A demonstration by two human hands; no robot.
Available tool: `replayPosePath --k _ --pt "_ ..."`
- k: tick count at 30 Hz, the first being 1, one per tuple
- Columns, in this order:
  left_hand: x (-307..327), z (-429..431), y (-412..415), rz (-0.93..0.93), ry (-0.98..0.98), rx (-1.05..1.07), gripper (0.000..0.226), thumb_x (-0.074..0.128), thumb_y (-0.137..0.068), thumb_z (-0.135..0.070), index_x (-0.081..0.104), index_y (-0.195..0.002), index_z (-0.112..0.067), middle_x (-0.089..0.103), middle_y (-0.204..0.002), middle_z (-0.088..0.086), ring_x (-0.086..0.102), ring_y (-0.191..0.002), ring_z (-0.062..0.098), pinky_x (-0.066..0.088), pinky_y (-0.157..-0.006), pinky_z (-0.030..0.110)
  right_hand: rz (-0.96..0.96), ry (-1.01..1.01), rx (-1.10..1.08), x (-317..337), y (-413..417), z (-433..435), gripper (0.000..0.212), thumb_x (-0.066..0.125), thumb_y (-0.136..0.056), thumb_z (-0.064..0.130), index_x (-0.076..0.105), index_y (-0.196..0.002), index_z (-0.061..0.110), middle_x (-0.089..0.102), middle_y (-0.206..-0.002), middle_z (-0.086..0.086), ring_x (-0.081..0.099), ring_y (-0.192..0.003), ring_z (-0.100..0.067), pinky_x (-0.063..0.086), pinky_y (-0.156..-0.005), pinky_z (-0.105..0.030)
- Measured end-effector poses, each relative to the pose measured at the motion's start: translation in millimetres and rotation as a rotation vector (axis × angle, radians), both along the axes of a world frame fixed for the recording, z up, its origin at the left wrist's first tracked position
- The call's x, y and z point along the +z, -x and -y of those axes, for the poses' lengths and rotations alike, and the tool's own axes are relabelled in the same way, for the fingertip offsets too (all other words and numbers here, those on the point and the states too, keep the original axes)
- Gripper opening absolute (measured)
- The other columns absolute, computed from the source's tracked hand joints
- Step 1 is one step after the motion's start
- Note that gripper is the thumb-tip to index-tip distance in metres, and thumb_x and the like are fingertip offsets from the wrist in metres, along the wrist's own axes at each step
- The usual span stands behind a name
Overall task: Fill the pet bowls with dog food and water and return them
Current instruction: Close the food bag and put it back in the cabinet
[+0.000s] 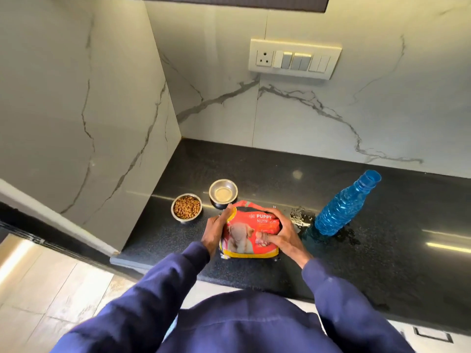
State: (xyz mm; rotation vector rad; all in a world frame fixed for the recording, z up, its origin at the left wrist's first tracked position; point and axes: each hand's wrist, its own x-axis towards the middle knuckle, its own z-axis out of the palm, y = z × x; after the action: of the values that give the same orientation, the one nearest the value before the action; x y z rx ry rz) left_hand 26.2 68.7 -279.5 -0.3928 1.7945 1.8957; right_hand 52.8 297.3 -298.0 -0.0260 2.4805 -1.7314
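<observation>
A red and yellow puppy food bag stands on the black counter near its front edge. My left hand grips the bag's left side and my right hand grips its right side and front. Just left of the bag sits a small steel bowl filled with brown kibble. Behind the bag, a second steel bowl holds what looks like water. An uncapped blue plastic bottle stands to the right of the bag.
Spilled water glistens on the counter between the bag and the bottle. Marble walls close in the counter at the back and the left. A switch panel is on the back wall. The tiled floor lies at the lower left.
</observation>
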Motion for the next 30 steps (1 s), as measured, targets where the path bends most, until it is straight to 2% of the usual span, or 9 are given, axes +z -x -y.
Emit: replayPosePath --k 2,4,8,11,16,20,22,26,30 --pt "21.5 1.3 2.0 -0.036 -0.012 0.002 0.057 0.061 -0.089 -0.063 0.074 -0.114 -0.014 0.081 -0.103 0.006 0.079 -0.093 0.016 0.062 -0.071 0.025 -0.059 -0.007 -0.037 22.2 -2.3 3.7 0.079 0.082 -0.057 0.079 0.057 -0.125 0.045 0.067 -0.115 0.020 0.069 -0.104 -0.009 0.062 -0.082 -0.030" --pt "48.9 2.7 6.1 -0.109 0.011 -0.008 0.061 0.058 -0.082 -0.075 0.075 -0.105 -0.022 0.082 -0.094 -0.004 0.079 -0.087 0.012 0.059 -0.063 0.020 -0.146 -0.006 -0.072 51.8 -2.3 2.9 0.077 0.079 -0.066 0.075 0.056 -0.130 0.038 0.068 -0.116 0.020 0.070 -0.102 -0.009 0.063 -0.081 -0.034" --pt "115.7 3.1 19.7 -0.321 0.044 -0.130 0.072 0.045 -0.082 -0.083 0.078 -0.103 -0.023 0.080 -0.099 0.009 0.076 -0.092 0.026 0.060 -0.079 0.035 -0.309 0.062 -0.175 121.2 2.6 -1.8 0.074 0.075 -0.072 0.074 0.056 -0.131 0.033 0.072 -0.114 0.011 0.074 -0.097 -0.013 0.063 -0.075 -0.031" --pt "176.9 0.9 31.3 -0.487 0.049 -0.180 0.075 0.041 -0.080 -0.086 0.079 -0.089 -0.022 0.080 -0.091 0.011 0.075 -0.082 0.022 0.055 -0.073 0.031 -0.434 0.091 -0.228 183.8 4.7 -6.3 0.070 0.072 -0.072 0.078 0.057 -0.126 0.036 0.074 -0.110 0.013 0.076 -0.092 -0.011 0.061 -0.072 -0.024" --pt "262.4 -10.9 42.4 -0.728 -0.022 -0.241 0.078 0.034 -0.073 -0.097 0.077 -0.100 -0.037 0.081 -0.098 0.003 0.077 -0.090 0.022 0.058 -0.079 0.034 -0.581 0.100 -0.285 274.2 4.5 -19.0 0.072 0.073 -0.067 0.081 0.058 -0.123 0.038 0.074 -0.111 0.013 0.077 -0.093 -0.014 0.063 -0.072 -0.031" --pt "328.9 -28.7 49.3 -0.825 -0.204 -0.209 0.070 0.050 -0.069 -0.093 0.076 -0.098 -0.036 0.075 -0.095 0.011 0.066 -0.085 0.021 0.047 -0.076 0.038 -0.745 0.058 -0.339 350.7 -1.1 -28.2 0.066 0.076 -0.068 0.076 0.060 -0.118 0.036 0.076 -0.108 0.013 0.077 -0.089 -0.011 0.061 -0.069 -0.025" --pt "356.8 -39.0 52.2 -0.840 -0.332 -0.173 0.061 0.060 -0.073 -0.080 0.078 -0.098 -0.027 0.072 -0.106 0.022 0.062 -0.090 0.026 0.046 -0.077 0.040 -0.833 0.033 -0.390 382.9 -2.8 -36.1 0.063 0.077 -0.071 0.071 0.061 -0.117 0.031 0.077 -0.106 0.008 0.077 -0.090 -0.014 0.062 -0.073 -0.030" --pt "410.4 -55.0 61.7 -0.931 -0.566 -0.101 0.053 0.062 -0.085 -0.044 0.071 -0.126 -0.010 0.075 -0.121 0.015 0.074 -0.097 0.022 0.056 -0.083 0.038 -1.042 0.029 -0.605 442.0 -2.5 -56.6 0.055 0.075 -0.073 0.066 0.064 -0.110 0.027 0.076 -0.100 0.010 0.074 -0.089 -0.008 0.060 -0.077 -0.030" --pt "440.3 -52.9 64.5 -1.061 -0.557 0.021 0.053 0.058 -0.087 -0.040 0.068 -0.128 -0.008 0.076 -0.118 0.014 0.075 -0.099 0.032 0.063 -0.087 0.042 -1.173 -0.098 -0.891 495.2 9.9 -87.0 0.052 0.071 -0.075 0.072 0.060 -0.109 0.034 0.072 -0.099 0.014 0.069 -0.091 -0.006 0.055 -0.077 -0.033"
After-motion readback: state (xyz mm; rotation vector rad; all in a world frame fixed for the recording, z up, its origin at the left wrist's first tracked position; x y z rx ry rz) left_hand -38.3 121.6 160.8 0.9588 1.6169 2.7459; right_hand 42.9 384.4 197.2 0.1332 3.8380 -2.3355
